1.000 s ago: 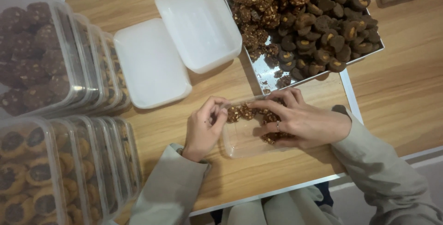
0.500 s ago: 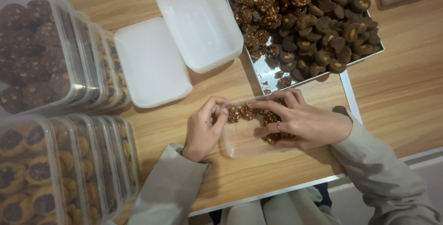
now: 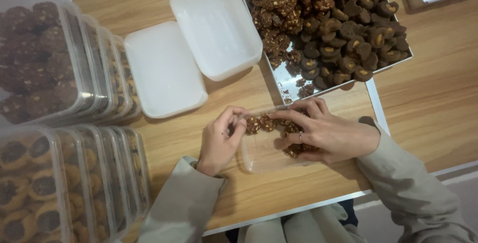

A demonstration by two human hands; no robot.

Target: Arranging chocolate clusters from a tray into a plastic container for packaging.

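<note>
Both hands pinch cookies (image 3: 264,122) in a clear box (image 3: 261,154): left hand (image 3: 221,141) curled, right hand (image 3: 326,133) spread; tray (image 3: 291,79) behind, lids (image 3: 164,71) and filled boxes (image 3: 55,63) left

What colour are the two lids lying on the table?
Translucent white, both lids, plain with no pattern; seen in the head view.

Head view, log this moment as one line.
left hand: steadies clear plastic tub | right hand: arranging brown cookies inside | metal tray: behind
</note>
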